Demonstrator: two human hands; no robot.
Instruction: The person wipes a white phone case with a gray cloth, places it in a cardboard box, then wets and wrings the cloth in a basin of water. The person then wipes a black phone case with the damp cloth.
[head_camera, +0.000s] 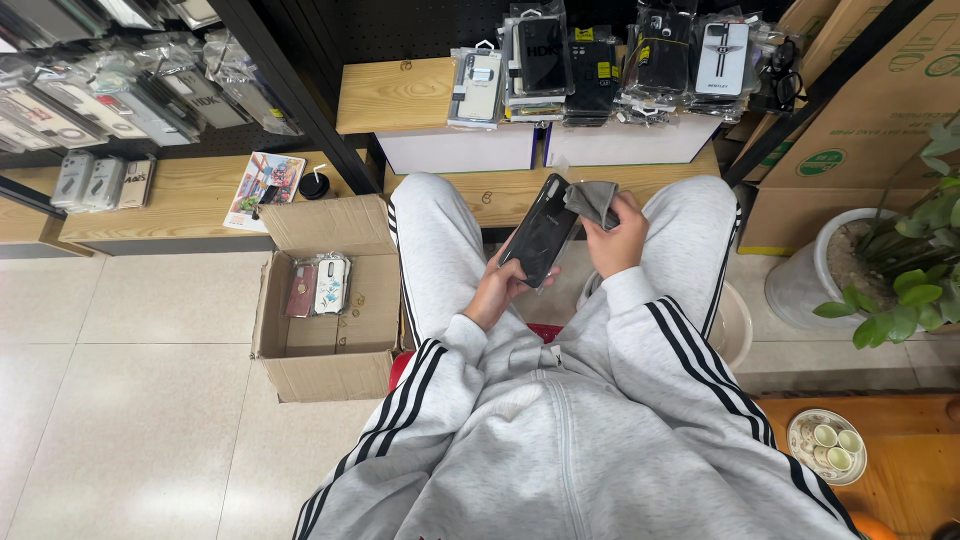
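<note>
Seated, grey tracksuit, knees apart, both hands raised over the lap. Left hand (497, 287) cupped under the lower end of a black phone case (542, 232), fingers wrapped around its bottom edge and clamped there. Right hand (615, 238) closed on a grey cleaning cloth (592, 200), pinching it just beside the case's upper end; cloth and case touching or nearly so at that corner, hard to tell which. Case tilted, top end leaning away from the body, back or face turned up and glossy.

Probably light and thin, stiff enough to keep its shape yet likely to flex under a hard squeeze; smooth surface, so likely slippery and quick to show prints. Best held by the rims, as at the lower grip now, leaving the broad flat side free. Cloth soft and limp, bunching wherever pinched.

Beyond the grip, past the knees: a low wooden shelf (500, 190) with two white boxes (455, 150) and stacks of packaged phone cases (600, 65). Out to the left of the gripping hand, on the floor: an open cardboard box (330, 375) holding several patterned phone cases (320, 285). To the right of the cloth hand: a potted plant (905, 270), and nearer the body a small tray of cups (826, 446).
</note>
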